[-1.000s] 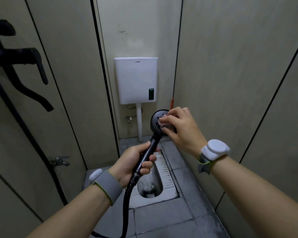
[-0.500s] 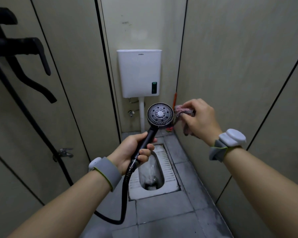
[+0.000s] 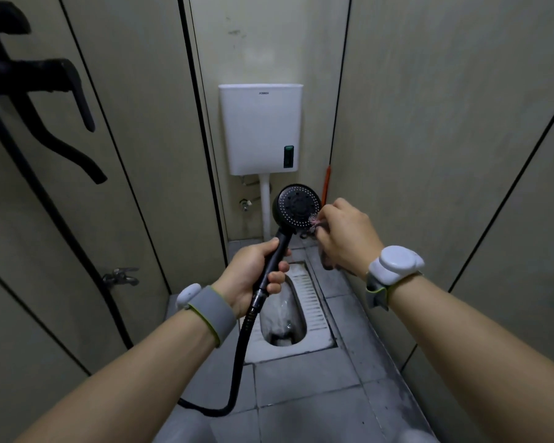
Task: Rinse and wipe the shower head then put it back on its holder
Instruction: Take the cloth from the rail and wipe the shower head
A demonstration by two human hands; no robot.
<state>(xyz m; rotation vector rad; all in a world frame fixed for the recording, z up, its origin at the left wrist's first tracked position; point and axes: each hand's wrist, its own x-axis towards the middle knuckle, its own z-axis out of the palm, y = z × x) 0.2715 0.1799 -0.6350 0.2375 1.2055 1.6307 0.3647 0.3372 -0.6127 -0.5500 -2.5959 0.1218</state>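
My left hand (image 3: 253, 271) grips the handle of the black shower head (image 3: 296, 206), which stands upright with its round spray face turned toward me. A black hose (image 3: 237, 362) hangs from the handle and loops down to the floor. My right hand (image 3: 343, 238) pinches a small pinkish cloth (image 3: 314, 222) against the lower right rim of the spray face. Most of the cloth is hidden inside that hand. The black shower fixture with its holder (image 3: 45, 78) is mounted on the left wall, high up.
A white cistern (image 3: 261, 127) hangs on the back wall above a squat toilet pan (image 3: 311, 302) set in the grey tiled floor. A small metal tap (image 3: 122, 276) sticks out low on the left wall. An orange handle (image 3: 326, 183) leans in the back right corner. Walls stand close on both sides.
My right hand lifted the cloth off the spray face, drew away to the right, then came back to its lower right rim. The shower head rose a little.
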